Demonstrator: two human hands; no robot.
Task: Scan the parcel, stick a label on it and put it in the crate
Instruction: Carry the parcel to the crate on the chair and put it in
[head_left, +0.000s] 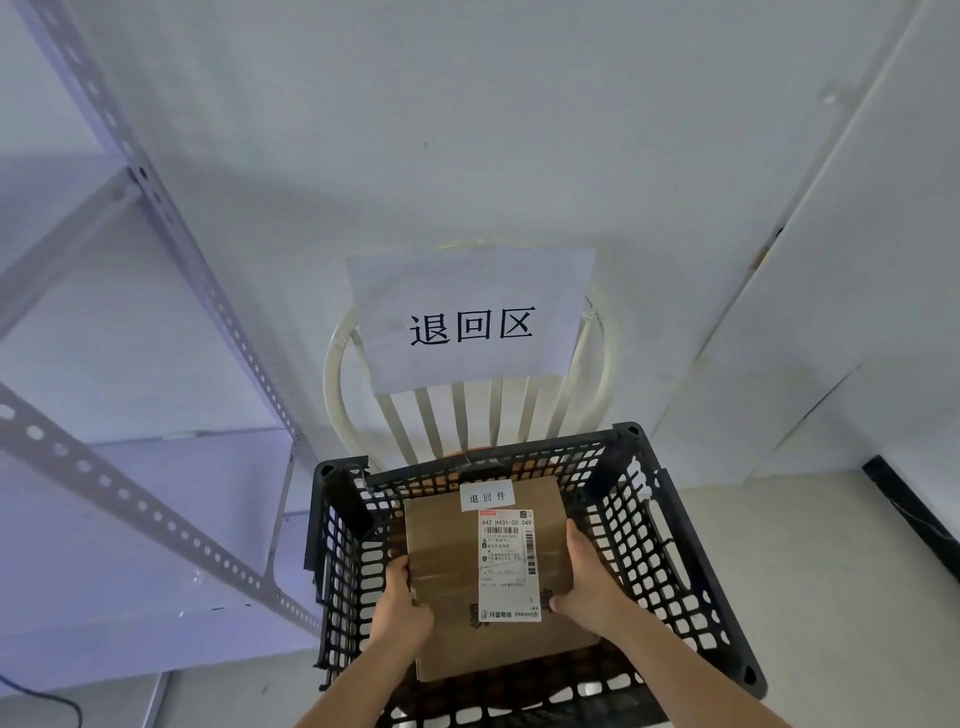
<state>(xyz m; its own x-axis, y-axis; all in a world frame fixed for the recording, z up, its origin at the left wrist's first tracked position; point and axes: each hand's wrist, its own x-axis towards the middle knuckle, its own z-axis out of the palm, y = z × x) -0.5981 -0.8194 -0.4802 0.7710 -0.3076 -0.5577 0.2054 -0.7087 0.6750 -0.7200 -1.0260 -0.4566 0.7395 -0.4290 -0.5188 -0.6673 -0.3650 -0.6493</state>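
Observation:
A brown cardboard parcel (447, 551) is inside the black perforated plastic crate (670, 545), held flat with its top facing me. A long white shipping label (508, 564) with barcodes runs down its top, and a small white sticker (487, 497) with printed characters sits at its far edge. My left hand (404, 605) grips the parcel's left side. My right hand (586, 584) grips its right side. Whether the parcel rests on the crate floor is hidden.
The crate stands on a cream chair whose slatted back (467, 415) carries a white paper sign (470, 322). A grey metal shelving rack (156, 395) stands at the left. White wall panels (831, 312) rise at the right, above a pale floor.

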